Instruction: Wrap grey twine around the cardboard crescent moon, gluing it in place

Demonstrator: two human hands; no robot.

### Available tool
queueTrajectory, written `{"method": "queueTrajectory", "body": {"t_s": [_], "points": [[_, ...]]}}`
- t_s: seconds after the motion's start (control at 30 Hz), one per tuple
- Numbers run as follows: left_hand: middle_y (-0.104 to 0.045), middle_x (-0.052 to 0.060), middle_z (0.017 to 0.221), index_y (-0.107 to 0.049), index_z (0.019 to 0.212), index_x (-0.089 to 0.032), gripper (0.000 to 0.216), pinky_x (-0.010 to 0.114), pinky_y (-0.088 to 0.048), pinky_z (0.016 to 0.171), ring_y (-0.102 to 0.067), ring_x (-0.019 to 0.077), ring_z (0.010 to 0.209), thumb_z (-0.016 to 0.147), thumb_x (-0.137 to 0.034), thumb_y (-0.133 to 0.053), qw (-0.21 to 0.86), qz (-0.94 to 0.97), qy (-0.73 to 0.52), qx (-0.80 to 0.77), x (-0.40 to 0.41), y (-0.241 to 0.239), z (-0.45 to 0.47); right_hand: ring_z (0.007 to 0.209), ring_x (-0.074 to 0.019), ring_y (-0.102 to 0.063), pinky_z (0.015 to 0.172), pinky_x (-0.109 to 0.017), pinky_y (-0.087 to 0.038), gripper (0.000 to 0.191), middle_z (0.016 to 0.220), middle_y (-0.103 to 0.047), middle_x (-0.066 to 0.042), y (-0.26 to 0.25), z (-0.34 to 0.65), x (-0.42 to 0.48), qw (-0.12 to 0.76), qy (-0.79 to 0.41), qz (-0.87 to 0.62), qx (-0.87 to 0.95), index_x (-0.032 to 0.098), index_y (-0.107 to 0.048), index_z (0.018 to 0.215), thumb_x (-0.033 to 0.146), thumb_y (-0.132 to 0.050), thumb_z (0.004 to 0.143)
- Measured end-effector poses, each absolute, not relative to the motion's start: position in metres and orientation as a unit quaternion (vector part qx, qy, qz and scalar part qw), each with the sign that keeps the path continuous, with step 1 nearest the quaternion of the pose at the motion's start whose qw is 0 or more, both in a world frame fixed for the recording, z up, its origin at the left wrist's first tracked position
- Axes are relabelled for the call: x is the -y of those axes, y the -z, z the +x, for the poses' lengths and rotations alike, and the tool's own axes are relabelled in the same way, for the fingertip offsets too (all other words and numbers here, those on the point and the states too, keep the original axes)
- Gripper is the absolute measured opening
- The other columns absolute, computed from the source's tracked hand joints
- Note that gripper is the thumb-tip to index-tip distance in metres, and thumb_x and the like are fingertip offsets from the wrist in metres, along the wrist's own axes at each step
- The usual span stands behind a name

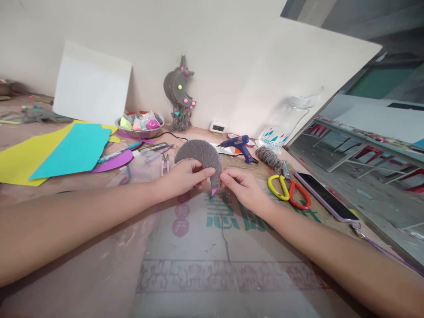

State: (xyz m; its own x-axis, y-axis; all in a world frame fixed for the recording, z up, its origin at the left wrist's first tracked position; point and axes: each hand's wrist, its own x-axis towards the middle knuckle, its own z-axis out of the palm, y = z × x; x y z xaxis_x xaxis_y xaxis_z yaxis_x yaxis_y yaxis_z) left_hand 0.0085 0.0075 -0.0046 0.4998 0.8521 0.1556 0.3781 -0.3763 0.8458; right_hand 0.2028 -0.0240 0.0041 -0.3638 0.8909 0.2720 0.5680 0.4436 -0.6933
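Observation:
A crescent moon (202, 150) wrapped in grey yarn is held up above the table, its purple tip bare at the lower end. My left hand (185, 176) is closed on its inner curve, thumb on the front. Beside the lower tip, my right hand (243, 187) pinches at the moon's edge, on what looks like the grey yarn; the fingers partly hide it. A thin dark strand (225, 243) lies below over the printed plastic sheet (185, 274).
A blue glue gun (243, 148), a grey yarn bundle (270, 158), scissors (280, 187) and a phone (326, 196) lie at right. Coloured sheets (71, 152), small pink-handled snips (164, 164) and a bowl of clay (141, 132) are at left. A finished moon ornament (180, 90) hangs behind.

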Motion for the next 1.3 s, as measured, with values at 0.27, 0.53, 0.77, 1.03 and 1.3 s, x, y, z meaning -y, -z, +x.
{"method": "queueTrajectory", "body": {"t_s": [0.27, 0.53, 0.77, 1.03, 1.3], "points": [[-0.058, 0.001, 0.055, -0.053, 0.056, -0.017, 0.048, 0.024, -0.038, 0.052, -0.053, 0.0123, 0.052, 0.084, -0.054, -0.043, 0.361, 0.782, -0.315, -0.400, -0.0061, 0.0034, 0.0084, 0.057, -0.0098, -0.042, 0.054, -0.022, -0.035, 0.022, 0.063, -0.048, 0.003, -0.0003, 0.1995, 0.0217, 0.337, -0.292, -0.486, 0.751, 0.018, -0.053, 0.071, 0.037, -0.057, 0.080], [-0.059, 0.001, 0.051, -0.054, 0.052, -0.017, 0.052, 0.025, -0.040, 0.059, -0.055, 0.0126, 0.052, 0.086, -0.054, -0.040, 0.308, 0.804, -0.317, -0.398, -0.0065, 0.0027, 0.0101, 0.057, -0.0103, -0.041, 0.054, -0.022, -0.033, 0.026, 0.061, -0.043, 0.003, -0.0055, 0.2006, 0.0247, 0.337, -0.297, -0.481, 0.753, 0.018, -0.050, 0.067, 0.031, -0.042, 0.088], [-0.059, 0.001, 0.052, -0.053, 0.053, -0.017, 0.052, 0.025, -0.040, 0.055, -0.055, 0.0131, 0.051, 0.085, -0.056, -0.040, 0.330, 0.791, -0.312, -0.409, -0.0058, 0.0035, 0.0100, 0.056, -0.0102, -0.039, 0.052, -0.023, -0.032, 0.027, 0.063, -0.044, 0.003, -0.0053, 0.2037, 0.0208, 0.386, -0.297, -0.514, 0.706, 0.017, -0.053, 0.077, 0.042, -0.047, 0.085], [-0.059, 0.002, 0.054, -0.055, 0.056, -0.017, 0.050, 0.025, -0.038, 0.052, -0.054, 0.0129, 0.050, 0.084, -0.056, -0.041, 0.341, 0.788, -0.303, -0.413, -0.0069, 0.0052, 0.0102, 0.060, -0.0104, -0.043, 0.057, -0.023, -0.035, 0.019, 0.064, -0.049, 0.002, -0.0030, 0.1998, 0.0222, 0.376, -0.300, -0.488, 0.728, 0.017, -0.057, 0.077, 0.035, -0.055, 0.081], [-0.059, 0.002, 0.055, -0.055, 0.055, -0.017, 0.049, 0.025, -0.040, 0.054, -0.054, 0.0133, 0.053, 0.084, -0.054, -0.042, 0.340, 0.777, -0.302, -0.436, -0.0049, 0.0011, 0.0102, 0.056, -0.0097, -0.039, 0.057, -0.023, -0.034, 0.029, 0.060, -0.042, 0.003, -0.0029, 0.2059, 0.0165, 0.431, -0.245, -0.504, 0.707, 0.019, -0.040, 0.065, 0.032, -0.037, 0.091]]}}
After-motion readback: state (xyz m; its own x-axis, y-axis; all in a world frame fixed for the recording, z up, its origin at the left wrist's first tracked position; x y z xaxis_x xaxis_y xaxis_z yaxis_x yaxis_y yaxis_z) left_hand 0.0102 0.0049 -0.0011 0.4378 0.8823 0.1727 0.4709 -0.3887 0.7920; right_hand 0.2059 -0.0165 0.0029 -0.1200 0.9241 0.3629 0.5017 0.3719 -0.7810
